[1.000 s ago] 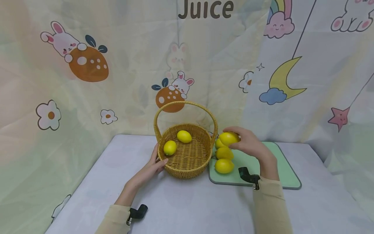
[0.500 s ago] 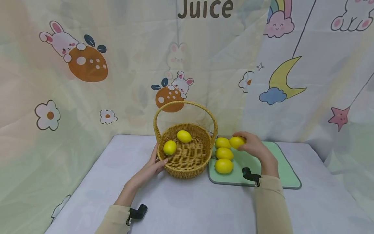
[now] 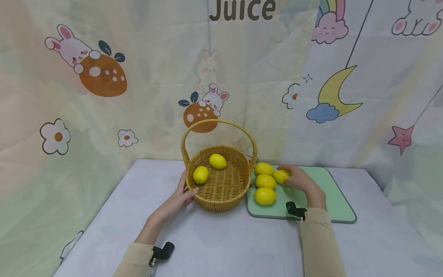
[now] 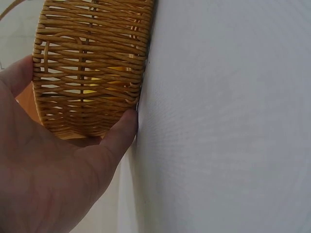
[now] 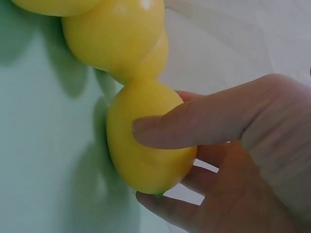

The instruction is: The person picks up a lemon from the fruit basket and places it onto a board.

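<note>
A round wicker basket (image 3: 219, 198) with a tall arched handle stands upright on the table, two lemons (image 3: 217, 161) inside it. My left hand (image 3: 174, 202) holds the basket at its left side; in the left wrist view that hand (image 4: 63, 160) spans the woven wall from rim to base. On the green board (image 3: 311, 196), my right hand (image 3: 302, 181) pinches a lemon (image 3: 281, 176) between thumb and fingers. The right wrist view shows this lemon (image 5: 141, 145) low against the board, its tip by a fingertip. Three more lemons (image 3: 265, 181) lie in a column to its left.
The board lies just right of the basket on a white-covered table (image 3: 235, 246). Behind the table hangs a printed cloth (image 3: 155, 77) with rabbits, flowers and a moon. Black wrist cameras (image 3: 163, 251) sit on both sleeves.
My right hand has brought its lemon down and to the right, from over the back lemon to the board beside the column. The left hand and basket have stayed put.
</note>
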### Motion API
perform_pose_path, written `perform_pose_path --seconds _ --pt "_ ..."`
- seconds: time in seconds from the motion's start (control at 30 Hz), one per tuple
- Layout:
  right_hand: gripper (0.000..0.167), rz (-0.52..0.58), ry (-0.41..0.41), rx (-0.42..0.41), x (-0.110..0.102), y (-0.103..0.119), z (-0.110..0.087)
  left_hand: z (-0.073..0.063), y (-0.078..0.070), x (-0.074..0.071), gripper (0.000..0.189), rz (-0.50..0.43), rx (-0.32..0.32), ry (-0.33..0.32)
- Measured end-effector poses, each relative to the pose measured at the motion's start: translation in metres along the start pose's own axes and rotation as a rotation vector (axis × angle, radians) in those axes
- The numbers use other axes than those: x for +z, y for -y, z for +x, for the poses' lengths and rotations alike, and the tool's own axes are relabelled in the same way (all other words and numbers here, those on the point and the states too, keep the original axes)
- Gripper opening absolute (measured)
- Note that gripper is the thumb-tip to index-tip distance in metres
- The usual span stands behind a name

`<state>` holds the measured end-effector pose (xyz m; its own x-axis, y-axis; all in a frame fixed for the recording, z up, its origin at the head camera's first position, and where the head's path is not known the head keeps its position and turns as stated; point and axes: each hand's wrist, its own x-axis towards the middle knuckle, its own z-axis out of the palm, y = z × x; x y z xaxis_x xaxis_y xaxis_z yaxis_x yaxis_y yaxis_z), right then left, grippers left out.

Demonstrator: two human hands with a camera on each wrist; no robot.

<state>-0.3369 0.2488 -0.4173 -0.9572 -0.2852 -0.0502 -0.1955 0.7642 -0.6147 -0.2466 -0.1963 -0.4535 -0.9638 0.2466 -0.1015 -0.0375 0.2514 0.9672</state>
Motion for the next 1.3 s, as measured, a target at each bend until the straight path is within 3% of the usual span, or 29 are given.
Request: perform_pose_path --seconds 0.57,0.9,1.3 --pt "0.055 -0.004 0.003 0.018 -0.015 0.025 -0.007 0.001 0.003 -0.003 0.083 -0.008 -0.002 0.004" --pt "0.053 -0.014 -0.018 -0.06 -0.024 0.05 -0.015 0.003 0.004 -0.003 0.084 -0.019 0.001 0.008" --pt "0.052 -0.077 0.008 -0.143 -0.025 0.097 -0.031 0.003 0.005 -0.002 0.085 -0.034 0.009 0.017"
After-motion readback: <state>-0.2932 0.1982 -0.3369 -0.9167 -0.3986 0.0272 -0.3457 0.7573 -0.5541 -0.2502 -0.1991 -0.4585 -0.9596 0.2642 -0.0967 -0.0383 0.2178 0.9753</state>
